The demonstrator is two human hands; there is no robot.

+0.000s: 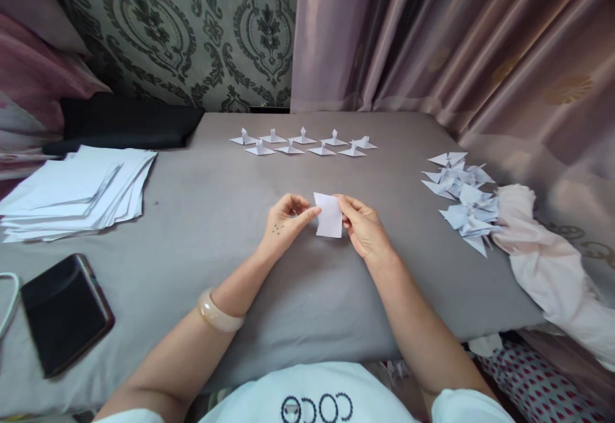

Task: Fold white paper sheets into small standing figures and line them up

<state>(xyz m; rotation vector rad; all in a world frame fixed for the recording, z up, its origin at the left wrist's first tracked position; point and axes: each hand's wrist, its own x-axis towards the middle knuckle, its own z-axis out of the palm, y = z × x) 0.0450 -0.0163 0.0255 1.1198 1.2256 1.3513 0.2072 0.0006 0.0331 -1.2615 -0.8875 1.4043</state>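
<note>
A small white sheet of folded paper [329, 216] is held up between my two hands, above the middle of the grey cloth. My right hand [366, 223] pinches its right edge, thumb in front and fingers behind. On the other side, my left hand [288, 219] has its thumb and fingertips at the paper's left edge, the other fingers curled. Beyond the hands, several folded white paper cranes [303, 136] stand in two rows. More folded paper pieces [468, 202] lie heaped at the right.
A stack of white paper sheets [77, 189] lies at the left, with a black folded cloth [129, 122] behind it. Nearer me is a dark tablet-like device [66, 314] beside a white cable [9, 301]. Pale bunched fabric [542, 256] lies along the right edge, below the curtain [408, 38].
</note>
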